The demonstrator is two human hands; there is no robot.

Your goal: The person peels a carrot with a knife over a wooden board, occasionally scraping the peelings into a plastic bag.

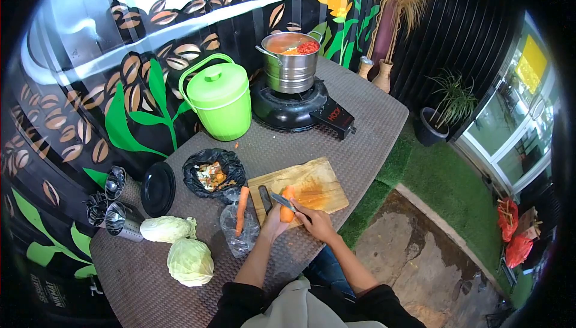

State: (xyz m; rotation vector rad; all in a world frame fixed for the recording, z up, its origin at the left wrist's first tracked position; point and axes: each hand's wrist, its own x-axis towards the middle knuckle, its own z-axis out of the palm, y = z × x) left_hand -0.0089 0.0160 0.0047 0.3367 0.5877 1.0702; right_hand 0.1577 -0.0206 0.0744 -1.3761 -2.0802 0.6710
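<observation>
My left hand is closed around a thick orange carrot, held over the near part of a wooden cutting board. In my right hand is a knife, its grey blade lying across the carrot. My fingers partly hide the handle. Orange stains and wet marks cover the board's middle. Just left of the board, a long thin carrot rests on a clear plastic bag. Beyond it, a black plastic bag stands open with peelings and scraps inside.
A steel pot with red and orange contents sits on a black portable stove. Beside it stands a lidded green bucket. A round cabbage, napa cabbage, black plates and steel utensil holders occupy the left side.
</observation>
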